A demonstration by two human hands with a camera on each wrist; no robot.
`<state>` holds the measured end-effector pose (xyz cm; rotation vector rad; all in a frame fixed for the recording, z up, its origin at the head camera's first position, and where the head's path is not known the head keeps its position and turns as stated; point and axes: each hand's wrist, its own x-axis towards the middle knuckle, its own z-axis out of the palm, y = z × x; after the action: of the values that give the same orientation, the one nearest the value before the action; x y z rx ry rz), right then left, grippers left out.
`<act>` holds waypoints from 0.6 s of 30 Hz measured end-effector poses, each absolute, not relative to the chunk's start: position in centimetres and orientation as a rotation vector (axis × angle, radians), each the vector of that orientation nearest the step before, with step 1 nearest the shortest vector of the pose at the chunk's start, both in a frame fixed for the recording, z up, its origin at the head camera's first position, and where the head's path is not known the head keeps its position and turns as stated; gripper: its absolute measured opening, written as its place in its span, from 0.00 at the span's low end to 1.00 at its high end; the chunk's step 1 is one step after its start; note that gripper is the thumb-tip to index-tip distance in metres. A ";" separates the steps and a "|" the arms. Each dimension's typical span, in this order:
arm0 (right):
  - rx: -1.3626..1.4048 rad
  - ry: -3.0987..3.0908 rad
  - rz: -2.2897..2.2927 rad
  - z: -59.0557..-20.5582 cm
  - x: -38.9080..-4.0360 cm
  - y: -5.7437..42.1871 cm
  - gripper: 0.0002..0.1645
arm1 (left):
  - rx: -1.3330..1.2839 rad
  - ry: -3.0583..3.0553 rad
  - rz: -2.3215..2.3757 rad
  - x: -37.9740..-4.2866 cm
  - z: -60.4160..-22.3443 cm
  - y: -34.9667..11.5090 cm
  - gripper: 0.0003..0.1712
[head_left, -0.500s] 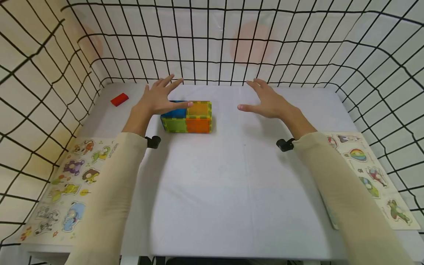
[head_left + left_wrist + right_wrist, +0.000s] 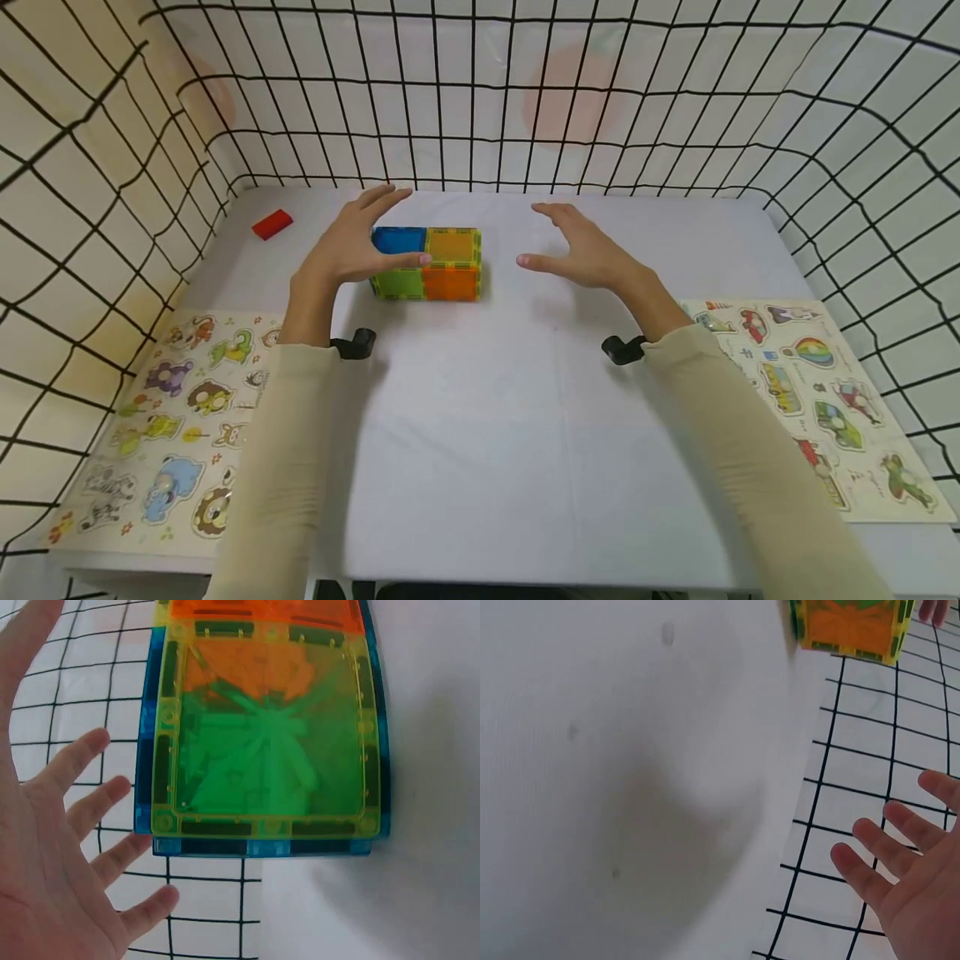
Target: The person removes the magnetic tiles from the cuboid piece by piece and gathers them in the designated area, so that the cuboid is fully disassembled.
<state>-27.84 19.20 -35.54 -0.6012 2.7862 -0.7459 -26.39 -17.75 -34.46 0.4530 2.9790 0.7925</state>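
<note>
A box built of translucent magnetic tiles (image 2: 452, 283), blue, green, yellow and orange, sits on the white table, left of the middle. My left hand (image 2: 337, 246) is at its left end, fingers spread and thumb across the front in the head view. The left wrist view has the box's end (image 2: 270, 735) close beside those fingers (image 2: 90, 810); whether they touch it I cannot tell. My right hand (image 2: 592, 250) hovers to the right of the box, apart from it, fingers extended and holding nothing. In the right wrist view the box (image 2: 851, 630) appears at the top.
A small red piece (image 2: 272, 224) lies at the back left. Picture boards with animals (image 2: 165, 379) and with vehicles (image 2: 840, 425) lie at the left and right sides. Black wire mesh (image 2: 472, 108) encloses the table at the back and sides.
My right hand has moved left, nearer the box, and a little towards me. The left hand has come slightly lower and its fingers have drawn closer together. The box stays in place.
</note>
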 end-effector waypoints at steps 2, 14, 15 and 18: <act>-0.602 2.776 -0.789 -35.6 -27.6 18.7 0.62 | 0.473 2.981 0.818 -26.1 -34.7 -17.9 0.61; -0.668 2.687 -1.065 -36.6 -26.6 16.0 0.56 | 0.434 2.972 0.912 -26.1 -36.3 -18.1 0.61; -0.672 2.684 -1.073 -36.6 -26.6 15.8 0.56 | 0.434 2.970 0.918 -26.1 -36.4 -18.1 0.61; -0.700 2.681 -1.091 -36.6 -26.5 15.4 0.55 | 0.437 2.962 0.942 -26.2 -36.5 -18.1 0.60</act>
<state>-26.46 15.42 -36.62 -0.7000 2.6807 -1.0905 -26.23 -18.09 -36.49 0.4369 2.9620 0.9421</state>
